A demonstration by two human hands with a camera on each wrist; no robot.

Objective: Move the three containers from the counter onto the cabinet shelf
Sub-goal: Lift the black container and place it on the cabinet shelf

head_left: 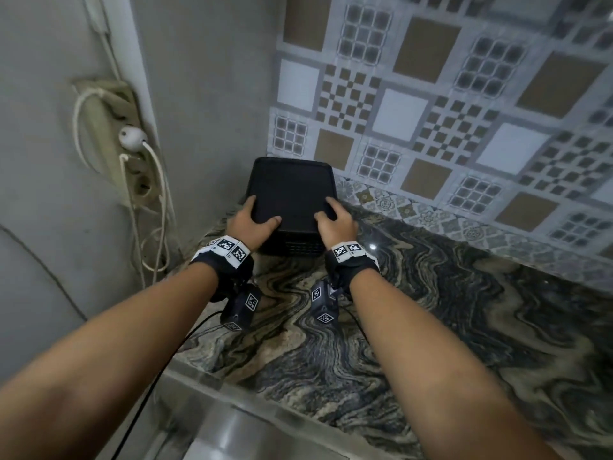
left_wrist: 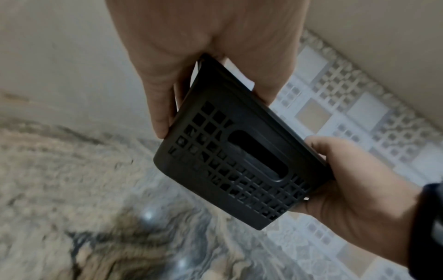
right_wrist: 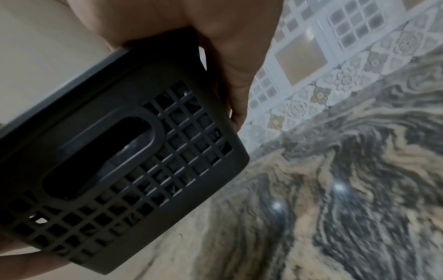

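A black plastic container (head_left: 292, 190) with a flat lid and lattice walls sits in the back left corner of the marbled counter (head_left: 431, 327). My left hand (head_left: 258, 215) grips its near left corner, thumb on the lid and fingers down the side. My right hand (head_left: 331, 218) grips the near right corner the same way. The left wrist view shows the container (left_wrist: 239, 161) tilted between my left hand (left_wrist: 191, 75) and my right hand (left_wrist: 354, 199). In the right wrist view, my right hand (right_wrist: 223, 56) wraps the container's (right_wrist: 120, 161) corner. I cannot tell whether its base touches the counter.
A power strip (head_left: 126, 161) with a white plug and hanging cables is mounted on the grey wall to the left. A patterned tile backsplash (head_left: 464, 111) rises behind the counter. A metal edge (head_left: 232, 429) lies below the counter's front edge.
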